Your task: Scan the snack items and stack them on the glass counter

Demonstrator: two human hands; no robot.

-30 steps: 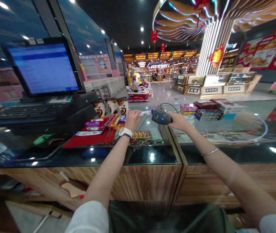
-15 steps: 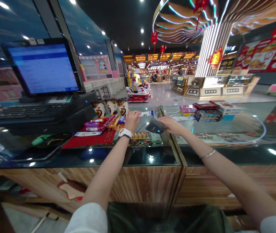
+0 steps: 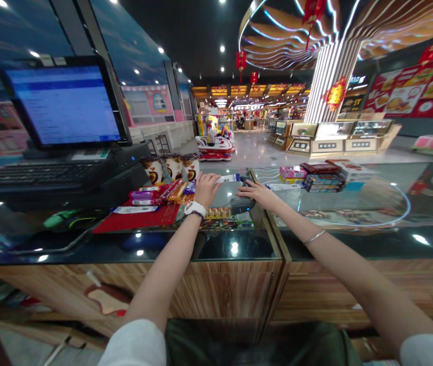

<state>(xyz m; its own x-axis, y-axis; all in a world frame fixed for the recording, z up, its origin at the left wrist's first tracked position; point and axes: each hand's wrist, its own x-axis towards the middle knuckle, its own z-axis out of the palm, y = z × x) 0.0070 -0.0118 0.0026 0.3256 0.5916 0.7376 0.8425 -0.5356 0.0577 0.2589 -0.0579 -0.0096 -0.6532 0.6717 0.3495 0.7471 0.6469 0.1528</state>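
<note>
My left hand (image 3: 206,189), with a white watch on its wrist, is closed on the near end of a slim white-and-blue packet (image 3: 230,178) that points right over the glass counter. Right of it, my right hand (image 3: 259,195) lies over a dark barcode scanner (image 3: 241,205), its fingers stretched out and not wrapped round it. The scanner's head sits low at the countertop, and part of its handle is hidden under the fingers. Left of my left hand, several wrapped snack sticks (image 3: 163,193) lie on a red sheet (image 3: 136,219).
A monitor (image 3: 64,104) and a keyboard (image 3: 29,175) stand at the left, with a mouse (image 3: 81,219) in front. Three cups (image 3: 171,168) stand behind the snacks. Stacked boxes (image 3: 323,175) sit at the right. A wooden strip (image 3: 273,234) divides the counter.
My right hand has lowered the scanner to the countertop and its fingers have loosened and spread. My left hand keeps the packet in about the same place.
</note>
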